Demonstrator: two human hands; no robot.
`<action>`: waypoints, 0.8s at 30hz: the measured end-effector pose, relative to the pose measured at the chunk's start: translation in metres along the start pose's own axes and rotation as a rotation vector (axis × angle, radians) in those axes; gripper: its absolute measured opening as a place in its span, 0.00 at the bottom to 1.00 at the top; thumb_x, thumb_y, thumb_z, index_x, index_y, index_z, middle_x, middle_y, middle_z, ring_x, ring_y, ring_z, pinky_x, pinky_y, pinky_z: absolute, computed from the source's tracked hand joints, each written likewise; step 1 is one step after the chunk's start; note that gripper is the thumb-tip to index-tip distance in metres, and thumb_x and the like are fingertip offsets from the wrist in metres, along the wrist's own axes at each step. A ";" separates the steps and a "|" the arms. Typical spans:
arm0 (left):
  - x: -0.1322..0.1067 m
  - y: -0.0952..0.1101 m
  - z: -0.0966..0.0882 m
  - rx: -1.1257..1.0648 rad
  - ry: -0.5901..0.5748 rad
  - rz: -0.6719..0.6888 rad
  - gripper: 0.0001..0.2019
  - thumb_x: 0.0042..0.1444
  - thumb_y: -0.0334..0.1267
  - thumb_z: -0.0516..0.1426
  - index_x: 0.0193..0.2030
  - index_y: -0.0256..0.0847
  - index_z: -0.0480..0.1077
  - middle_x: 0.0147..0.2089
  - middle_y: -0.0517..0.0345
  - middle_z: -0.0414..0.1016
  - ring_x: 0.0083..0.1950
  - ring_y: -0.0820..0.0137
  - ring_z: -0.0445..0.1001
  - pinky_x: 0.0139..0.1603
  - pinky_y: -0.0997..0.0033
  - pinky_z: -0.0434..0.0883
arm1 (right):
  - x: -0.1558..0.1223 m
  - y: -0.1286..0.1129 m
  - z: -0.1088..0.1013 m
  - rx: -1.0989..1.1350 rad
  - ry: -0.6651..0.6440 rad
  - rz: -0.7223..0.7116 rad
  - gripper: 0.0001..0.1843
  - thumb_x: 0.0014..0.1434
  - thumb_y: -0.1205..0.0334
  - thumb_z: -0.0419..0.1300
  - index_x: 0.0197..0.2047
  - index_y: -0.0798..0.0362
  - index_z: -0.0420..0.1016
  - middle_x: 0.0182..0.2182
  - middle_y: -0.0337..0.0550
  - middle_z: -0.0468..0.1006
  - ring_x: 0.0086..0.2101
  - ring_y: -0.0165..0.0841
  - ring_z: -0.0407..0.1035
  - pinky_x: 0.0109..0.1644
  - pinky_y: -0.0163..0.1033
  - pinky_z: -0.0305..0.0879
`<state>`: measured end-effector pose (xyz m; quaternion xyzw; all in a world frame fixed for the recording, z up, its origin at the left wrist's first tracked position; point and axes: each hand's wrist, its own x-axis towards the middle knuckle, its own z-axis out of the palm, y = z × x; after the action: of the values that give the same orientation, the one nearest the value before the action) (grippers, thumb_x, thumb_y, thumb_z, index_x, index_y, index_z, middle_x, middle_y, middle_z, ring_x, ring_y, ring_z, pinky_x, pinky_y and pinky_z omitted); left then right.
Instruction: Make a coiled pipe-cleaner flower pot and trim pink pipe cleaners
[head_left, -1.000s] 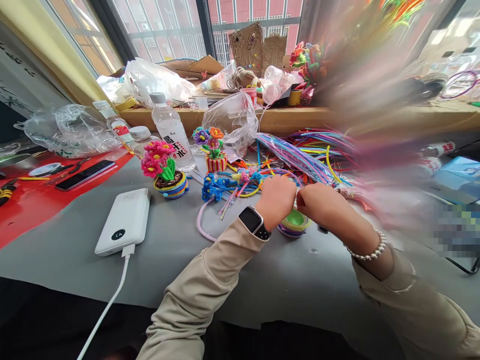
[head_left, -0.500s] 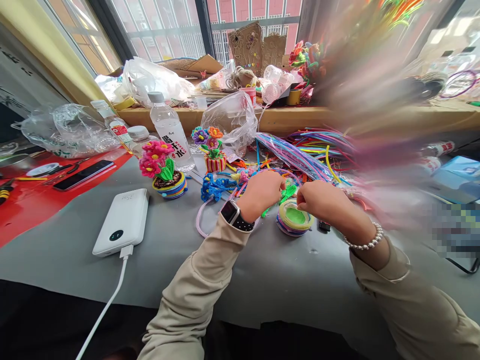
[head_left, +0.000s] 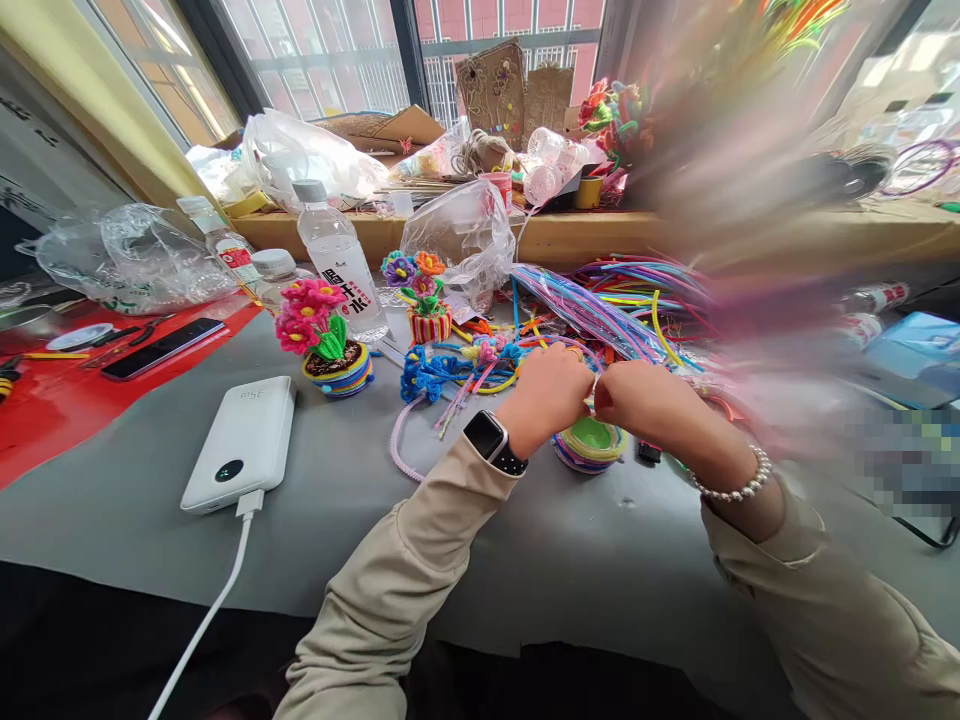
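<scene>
My left hand (head_left: 546,395) and my right hand (head_left: 643,398) meet knuckle to knuckle just above a small round pot (head_left: 591,445) wound in coloured pipe cleaners with a green middle. Both hands are closed in a pinch; whatever sits between the fingertips is hidden behind them. The pot rests on the grey table cover (head_left: 420,520). A smartwatch (head_left: 491,441) is on my left wrist and a bead bracelet (head_left: 739,487) on my right.
Two finished pipe-cleaner flower pots (head_left: 328,335) (head_left: 425,297), a blue flower piece (head_left: 424,375), a water bottle (head_left: 339,258), a white power bank (head_left: 241,441) with cable, a phone (head_left: 161,348) on red cloth, loose pipe cleaners (head_left: 630,300) and plastic bags (head_left: 465,235).
Half a second ago my hands were apart with a green pipe-cleaner piece showing between them. They have come together above the pot and the green piece is out of sight.
</scene>
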<state>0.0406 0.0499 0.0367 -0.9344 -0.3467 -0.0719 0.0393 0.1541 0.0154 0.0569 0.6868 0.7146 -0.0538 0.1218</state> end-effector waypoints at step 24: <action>-0.009 0.015 0.003 0.062 0.065 -0.180 0.06 0.49 0.34 0.54 0.32 0.35 0.71 0.38 0.48 0.71 0.44 0.59 0.64 0.38 0.61 0.60 | 0.005 0.003 0.004 -0.039 -0.006 -0.051 0.11 0.49 0.65 0.52 0.30 0.56 0.75 0.27 0.48 0.76 0.29 0.34 0.69 0.27 0.34 0.53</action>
<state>0.0437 0.0330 0.0314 -0.8949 -0.4299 -0.0949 0.0728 0.1570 0.0190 0.0521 0.6657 0.7323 -0.0451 0.1361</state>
